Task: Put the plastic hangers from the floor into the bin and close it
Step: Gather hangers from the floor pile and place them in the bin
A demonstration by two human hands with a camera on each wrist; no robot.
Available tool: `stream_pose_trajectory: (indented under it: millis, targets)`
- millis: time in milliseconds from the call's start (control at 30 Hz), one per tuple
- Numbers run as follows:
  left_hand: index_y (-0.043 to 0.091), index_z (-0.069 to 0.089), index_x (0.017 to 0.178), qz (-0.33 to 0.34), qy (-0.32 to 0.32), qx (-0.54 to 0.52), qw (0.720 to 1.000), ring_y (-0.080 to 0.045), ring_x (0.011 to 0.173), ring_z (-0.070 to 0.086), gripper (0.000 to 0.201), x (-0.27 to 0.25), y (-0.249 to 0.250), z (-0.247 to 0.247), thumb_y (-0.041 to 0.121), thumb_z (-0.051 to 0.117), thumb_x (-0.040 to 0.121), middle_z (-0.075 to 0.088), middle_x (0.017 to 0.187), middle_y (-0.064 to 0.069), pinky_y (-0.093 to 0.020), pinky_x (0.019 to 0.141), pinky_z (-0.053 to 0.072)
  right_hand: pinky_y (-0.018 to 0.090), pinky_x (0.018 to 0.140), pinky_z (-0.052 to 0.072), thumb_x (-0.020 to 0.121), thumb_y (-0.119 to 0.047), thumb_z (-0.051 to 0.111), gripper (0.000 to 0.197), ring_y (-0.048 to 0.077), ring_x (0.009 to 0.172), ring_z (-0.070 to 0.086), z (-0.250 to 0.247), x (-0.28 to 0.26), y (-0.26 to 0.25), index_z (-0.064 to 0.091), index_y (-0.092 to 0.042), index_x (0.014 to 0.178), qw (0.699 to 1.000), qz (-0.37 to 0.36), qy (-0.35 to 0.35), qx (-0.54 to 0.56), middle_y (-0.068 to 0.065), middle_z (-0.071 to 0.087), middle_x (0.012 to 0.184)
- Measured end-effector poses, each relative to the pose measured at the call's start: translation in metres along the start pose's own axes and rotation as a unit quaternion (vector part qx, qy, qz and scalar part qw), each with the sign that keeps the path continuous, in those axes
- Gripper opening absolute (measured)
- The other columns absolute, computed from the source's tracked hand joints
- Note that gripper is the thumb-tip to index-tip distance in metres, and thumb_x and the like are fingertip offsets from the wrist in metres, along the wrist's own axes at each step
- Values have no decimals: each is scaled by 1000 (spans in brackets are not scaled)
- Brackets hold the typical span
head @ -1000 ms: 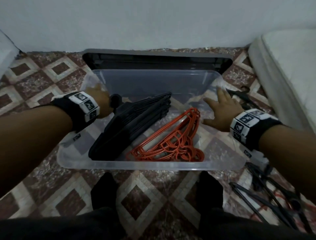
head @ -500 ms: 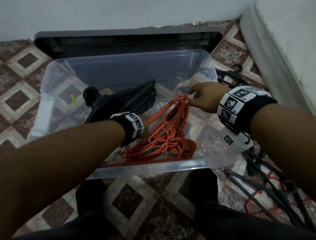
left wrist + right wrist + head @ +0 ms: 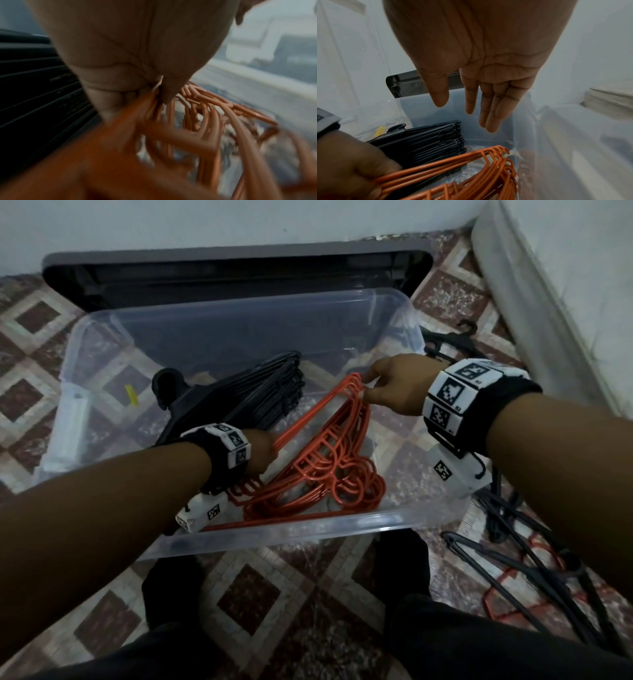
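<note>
A clear plastic bin (image 3: 291,534) stands open on the tiled floor. Inside lie a stack of black hangers (image 3: 246,402) on the left and a bundle of orange hangers (image 3: 329,470) on the right. My left hand (image 3: 265,451) grips the orange bundle by its straight bars, fingers curled round them (image 3: 171,121). My right hand (image 3: 380,386) is at the bundle's far raised end; the right wrist view shows its fingers (image 3: 488,115) straight above the orange hangers (image 3: 479,162), holding nothing. More black hangers (image 3: 534,570) and a red one (image 3: 503,604) lie on the floor to the right.
The bin's dark grey lid (image 3: 239,268) leans against the white wall behind the bin. A mattress (image 3: 565,285) runs along the right side. One black hanger (image 3: 455,340) lies between bin and mattress. My dark-clothed legs and feet are just in front of the bin.
Both hands left the bin's sides. The left went into the bin and took hold of the orange hangers; the right moved to their far end, which now sits raised.
</note>
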State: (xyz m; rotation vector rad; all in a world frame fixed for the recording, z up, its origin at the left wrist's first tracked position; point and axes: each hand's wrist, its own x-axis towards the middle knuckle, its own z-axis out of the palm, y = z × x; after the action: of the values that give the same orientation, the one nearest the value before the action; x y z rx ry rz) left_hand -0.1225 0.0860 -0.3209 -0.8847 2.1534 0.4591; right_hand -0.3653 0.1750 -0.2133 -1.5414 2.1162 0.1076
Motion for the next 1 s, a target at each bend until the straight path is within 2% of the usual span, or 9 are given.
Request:
stream_pose_trajectory:
  millis: [133, 267, 400, 500, 633, 767, 800, 933, 1000]
  targets:
    - [11, 59, 84, -4, -2, -233, 972, -10, 59, 60, 18, -5, -5, -4, 18, 51, 99, 66, 77, -3, -24, 61, 49, 30, 92, 42, 92, -50, 57, 46, 23, 117, 57, 0, -2, -3, 59, -24, 130, 1000, -11, 7, 6, 2, 63, 128]
    - [8, 59, 84, 25, -43, -352, 935, -17, 58, 60, 16, -16, -17, -9, 15, 55, 98, 67, 63, 2, -30, 63, 50, 27, 87, 42, 89, -48, 61, 44, 22, 110, 59, 6, -4, -9, 62, -25, 126, 998, -54, -2, -27, 1, 66, 121]
    - [-7, 58, 111, 32, -66, -437, 896, -32, 78, 63, 26, -23, -30, -8, 15, 56, 97, 71, 76, -8, -42, 81, 51, 28, 86, 43, 70, -72, 67, 66, 14, 98, 57, 10, -11, -22, 60, -33, 123, 989, -104, -96, -36, -8, 63, 110]
    - [-6, 47, 131, 15, -99, -527, 844, -48, 96, 60, 36, -26, -37, -3, 10, 52, 98, 62, 109, -33, -62, 91, 47, 36, 103, 43, 53, -72, 79, 91, 18, 119, 54, 10, -12, -34, 51, -37, 133, 972, -124, -181, -86, -8, 57, 131]
    - [-2, 45, 134, 9, -127, -577, 807, -41, 89, 61, 38, -27, -46, 1, 8, 50, 98, 57, 107, -30, -64, 86, 47, 34, 89, 49, 75, -36, 78, 71, 23, 115, 57, 19, -12, -44, 44, -34, 138, 957, -156, -98, -226, -3, 59, 131]
    - [-1, 53, 127, -11, -126, -592, 796, -37, 77, 65, 32, -29, -53, 4, 9, 53, 96, 61, 101, -30, -56, 75, 55, 34, 87, 49, 89, -21, 61, 54, 25, 113, 59, 22, -10, -53, 45, -32, 140, 966, -164, -33, -197, 2, 60, 128]
    - [-1, 54, 126, -17, -113, -574, 811, -35, 76, 64, 32, -29, -53, 4, 10, 54, 96, 61, 103, -30, -51, 74, 56, 34, 92, 47, 90, -18, 58, 53, 26, 116, 58, 21, -8, -56, 47, -30, 140, 969, -169, -30, -179, 4, 59, 130]
    - [11, 58, 128, -23, -7, -185, 982, -26, 94, 66, 39, -33, -50, -19, 30, 59, 93, 67, 113, -14, -34, 86, 51, 34, 96, 46, 90, -13, 53, 46, 29, 117, 57, 19, 2, -65, 56, -29, 134, 979, -155, -20, -130, 7, 62, 128]
    - [21, 52, 135, -2, 56, -53, 997, -24, 117, 57, 49, -38, -45, -39, 47, 56, 93, 61, 128, -7, -29, 100, 41, 32, 91, 46, 92, -14, 54, 41, 30, 115, 58, 22, 9, -71, 59, -27, 130, 983, -135, -16, -128, 8, 64, 124]
